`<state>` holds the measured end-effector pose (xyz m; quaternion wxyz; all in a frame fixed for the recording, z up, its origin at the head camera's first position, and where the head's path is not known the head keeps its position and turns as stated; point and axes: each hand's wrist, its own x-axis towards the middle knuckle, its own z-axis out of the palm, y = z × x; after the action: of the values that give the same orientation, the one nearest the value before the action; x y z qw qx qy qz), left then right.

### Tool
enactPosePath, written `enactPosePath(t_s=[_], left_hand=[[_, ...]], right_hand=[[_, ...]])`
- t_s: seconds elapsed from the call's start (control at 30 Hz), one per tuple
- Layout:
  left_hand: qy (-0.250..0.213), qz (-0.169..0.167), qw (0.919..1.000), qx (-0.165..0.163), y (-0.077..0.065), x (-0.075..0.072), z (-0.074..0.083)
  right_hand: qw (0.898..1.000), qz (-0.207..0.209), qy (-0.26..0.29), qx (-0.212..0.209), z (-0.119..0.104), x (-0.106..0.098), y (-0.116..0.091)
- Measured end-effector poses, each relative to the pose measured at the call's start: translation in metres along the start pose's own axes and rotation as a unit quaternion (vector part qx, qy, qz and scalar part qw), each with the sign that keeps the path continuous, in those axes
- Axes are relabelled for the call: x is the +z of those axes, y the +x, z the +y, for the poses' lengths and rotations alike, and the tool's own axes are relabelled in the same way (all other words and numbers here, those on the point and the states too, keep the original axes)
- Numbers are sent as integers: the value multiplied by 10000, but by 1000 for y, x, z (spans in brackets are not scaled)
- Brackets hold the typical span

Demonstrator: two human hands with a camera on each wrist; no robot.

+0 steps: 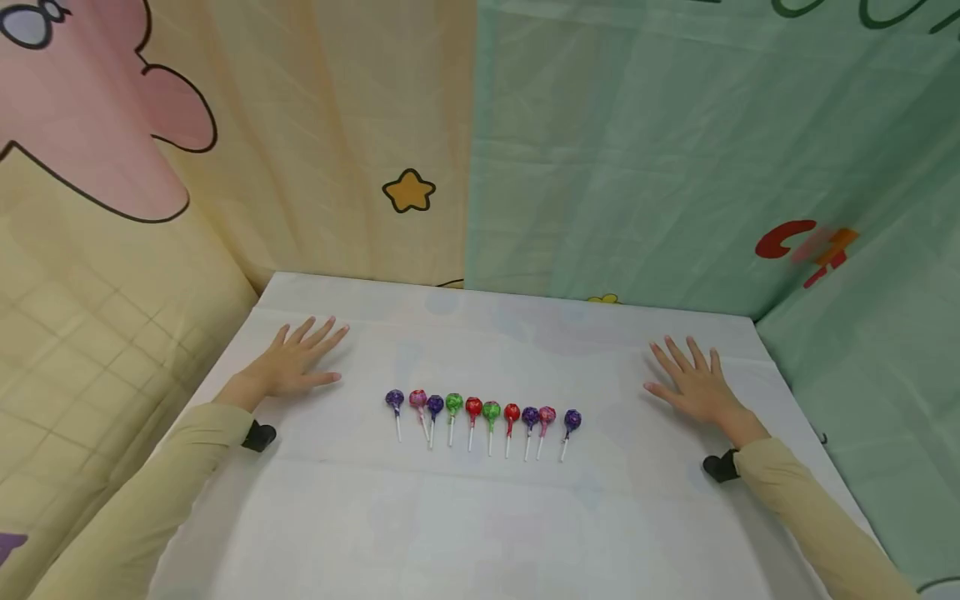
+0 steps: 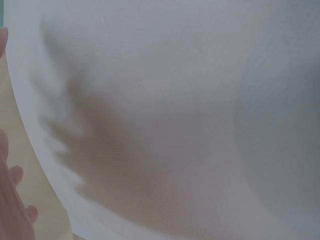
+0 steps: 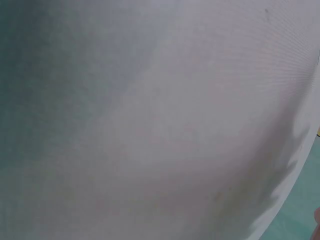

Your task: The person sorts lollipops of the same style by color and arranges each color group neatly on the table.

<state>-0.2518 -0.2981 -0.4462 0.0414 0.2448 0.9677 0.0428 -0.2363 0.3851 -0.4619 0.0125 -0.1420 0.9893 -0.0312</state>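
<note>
Several wrapped lollipops form a row across the white table in the head view, sticks toward the person. At the row's left end lies a purple lollipop (image 1: 394,398), beside a pink lollipop (image 1: 417,399). Green lollipops (image 1: 491,411) and red lollipops (image 1: 512,413) lie around the middle, and another purple lollipop (image 1: 572,419) marks the right end. My left hand (image 1: 288,367), fingers spread, is left of the row and holds nothing. On the other side, my right hand (image 1: 697,387) is also spread and holds nothing. Both wrist views show hand shadows on the cloth and only bits of fingers.
A white cloth covers the table (image 1: 450,533). Behind it hangs a curtain (image 1: 360,108), yellowish on the left and green on the right. Each wrist wears a small black device, one by the left cuff (image 1: 258,436) and one by the right cuff (image 1: 722,467).
</note>
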Motion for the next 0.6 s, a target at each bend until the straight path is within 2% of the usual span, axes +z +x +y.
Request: enactPosePath(t_s=[0.27, 0.37, 0.47, 0.53, 0.6], left_hand=[[105, 152, 9997, 134, 2, 0, 3], [231, 543, 9982, 142, 4, 3, 5], [211, 934, 9954, -60, 7, 4, 11], [145, 1103, 9936, -203, 8, 4, 15], [103, 1121, 9931, -319, 9, 3, 19]], right_hand=[[9999, 102, 42, -98, -2, 4, 0], [9998, 161, 107, -106, -6, 4, -1], [9996, 186, 186, -104, -11, 4, -2], [9995, 206, 211, -110, -13, 4, -3], [9992, 296, 218, -149, -15, 5, -3]])
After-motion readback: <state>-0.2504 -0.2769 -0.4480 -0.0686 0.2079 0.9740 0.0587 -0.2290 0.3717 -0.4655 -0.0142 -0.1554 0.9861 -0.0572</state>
